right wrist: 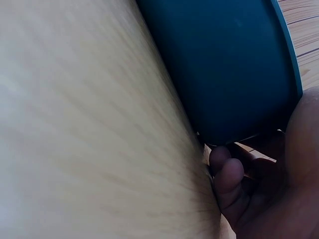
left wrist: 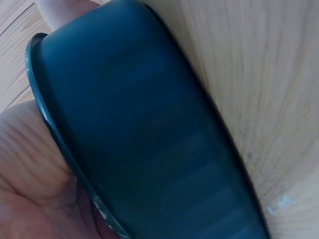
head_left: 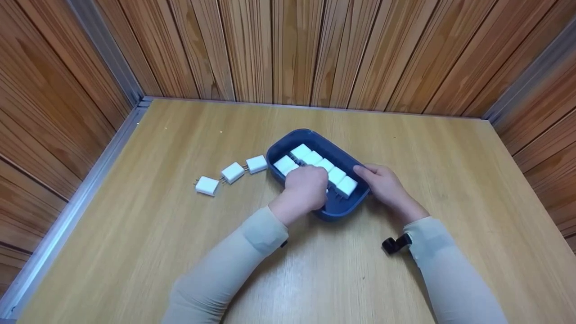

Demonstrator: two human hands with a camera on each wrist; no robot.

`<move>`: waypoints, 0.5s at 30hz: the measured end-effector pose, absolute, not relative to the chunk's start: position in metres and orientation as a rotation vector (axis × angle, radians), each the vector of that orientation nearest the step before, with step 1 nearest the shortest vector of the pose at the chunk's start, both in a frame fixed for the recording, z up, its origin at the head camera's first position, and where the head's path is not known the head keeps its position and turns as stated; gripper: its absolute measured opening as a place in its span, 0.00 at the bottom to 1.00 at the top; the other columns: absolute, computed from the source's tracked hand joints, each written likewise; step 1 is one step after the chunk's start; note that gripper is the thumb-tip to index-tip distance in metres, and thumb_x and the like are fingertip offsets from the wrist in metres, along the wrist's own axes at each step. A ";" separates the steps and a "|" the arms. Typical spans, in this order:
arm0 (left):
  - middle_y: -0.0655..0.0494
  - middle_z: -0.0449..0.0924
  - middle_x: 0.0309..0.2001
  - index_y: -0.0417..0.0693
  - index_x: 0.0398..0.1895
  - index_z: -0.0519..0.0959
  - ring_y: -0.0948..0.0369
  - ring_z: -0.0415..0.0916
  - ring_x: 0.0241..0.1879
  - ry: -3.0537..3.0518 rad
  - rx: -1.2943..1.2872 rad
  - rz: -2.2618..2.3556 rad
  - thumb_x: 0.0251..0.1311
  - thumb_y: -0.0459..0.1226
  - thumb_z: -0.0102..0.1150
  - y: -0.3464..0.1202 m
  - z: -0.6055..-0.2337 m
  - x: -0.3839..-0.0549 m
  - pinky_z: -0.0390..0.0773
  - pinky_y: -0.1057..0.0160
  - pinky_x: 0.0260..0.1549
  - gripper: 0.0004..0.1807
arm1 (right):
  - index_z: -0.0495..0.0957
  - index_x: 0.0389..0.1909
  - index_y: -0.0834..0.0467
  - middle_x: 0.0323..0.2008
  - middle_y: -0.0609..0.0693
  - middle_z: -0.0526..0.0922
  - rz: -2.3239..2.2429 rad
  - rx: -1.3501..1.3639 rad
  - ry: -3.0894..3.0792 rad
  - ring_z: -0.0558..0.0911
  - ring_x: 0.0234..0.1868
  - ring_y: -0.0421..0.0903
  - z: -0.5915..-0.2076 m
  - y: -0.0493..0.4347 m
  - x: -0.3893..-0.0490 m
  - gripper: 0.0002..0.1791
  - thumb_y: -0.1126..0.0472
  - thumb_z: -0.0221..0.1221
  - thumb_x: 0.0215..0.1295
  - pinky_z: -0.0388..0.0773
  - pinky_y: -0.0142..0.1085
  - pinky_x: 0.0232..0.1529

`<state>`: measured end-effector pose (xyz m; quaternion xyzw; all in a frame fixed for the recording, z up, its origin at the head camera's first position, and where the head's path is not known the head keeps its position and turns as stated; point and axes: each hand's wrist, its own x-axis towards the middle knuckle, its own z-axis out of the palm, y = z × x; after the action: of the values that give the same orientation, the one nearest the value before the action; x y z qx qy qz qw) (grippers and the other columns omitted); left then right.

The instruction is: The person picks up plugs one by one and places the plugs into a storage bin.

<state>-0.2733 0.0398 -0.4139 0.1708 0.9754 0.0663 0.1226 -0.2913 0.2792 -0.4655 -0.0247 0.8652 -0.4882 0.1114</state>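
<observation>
A dark blue tray [head_left: 339,211] stands at an angle in the middle of the table, holding several white charger plugs [head_left: 310,157] in rows. My left hand [head_left: 306,184] reaches down over its near side, fingers curled inside. A sliver of a white charger [head_left: 327,191] shows at those fingers; the rest is hidden behind the hand. My right hand [head_left: 382,182] grips the tray's right end, thumb on the rim and fingers against the outer wall. In the left wrist view, the tray's outer wall [left wrist: 134,109] covers the left fingertips. The right wrist view shows curled right fingers [right wrist: 229,174] beside the tray.
Three more white chargers [head_left: 232,173] lie in a slanting line left of the tray, metal prongs showing. Wood-plank walls [head_left: 292,54] enclose the table [head_left: 135,225] at the back and both sides. A black wrist camera [head_left: 396,244] sticks out from the right sleeve.
</observation>
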 end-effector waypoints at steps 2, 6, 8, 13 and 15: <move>0.54 0.86 0.39 0.50 0.52 0.89 0.56 0.82 0.36 2.856 0.495 0.190 0.75 0.46 0.71 0.040 -0.414 -0.273 0.87 0.56 0.36 0.13 | 0.86 0.65 0.61 0.45 0.55 0.86 -1.444 -0.078 2.553 0.81 0.47 0.53 -0.466 0.278 -0.292 0.34 0.35 0.53 0.86 0.76 0.38 0.48; 0.54 0.87 0.40 0.49 0.51 0.89 0.56 0.82 0.36 2.870 0.497 0.180 0.74 0.46 0.71 0.040 -0.415 -0.273 0.87 0.55 0.36 0.12 | 0.85 0.68 0.62 0.52 0.56 0.86 -1.445 -0.084 2.566 0.80 0.52 0.52 -0.467 0.277 -0.292 0.34 0.36 0.53 0.87 0.75 0.37 0.51; 0.54 0.87 0.40 0.49 0.51 0.89 0.56 0.82 0.36 2.866 0.499 0.185 0.75 0.46 0.70 0.039 -0.414 -0.272 0.88 0.55 0.37 0.12 | 0.85 0.68 0.62 0.52 0.57 0.86 -1.440 -0.086 2.564 0.80 0.53 0.53 -0.467 0.277 -0.292 0.35 0.36 0.53 0.87 0.74 0.38 0.52; 0.54 0.86 0.41 0.49 0.54 0.89 0.55 0.82 0.38 2.846 0.508 0.241 0.74 0.48 0.73 0.036 -0.413 -0.272 0.88 0.56 0.41 0.16 | 0.85 0.67 0.61 0.50 0.56 0.87 -1.448 -0.098 2.551 0.80 0.52 0.54 -0.465 0.278 -0.292 0.35 0.35 0.52 0.87 0.75 0.38 0.51; 0.54 0.86 0.41 0.49 0.56 0.88 0.55 0.81 0.39 2.844 0.515 0.263 0.73 0.50 0.74 0.035 -0.412 -0.271 0.87 0.56 0.43 0.19 | 0.86 0.66 0.61 0.48 0.56 0.86 -1.458 -0.101 2.543 0.81 0.50 0.54 -0.465 0.278 -0.292 0.34 0.36 0.52 0.87 0.75 0.38 0.50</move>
<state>-0.2715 0.0348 -0.4124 0.1762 0.9730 0.0901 0.1192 -0.2917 0.2780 -0.4648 -0.0343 0.8624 -0.4943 0.1042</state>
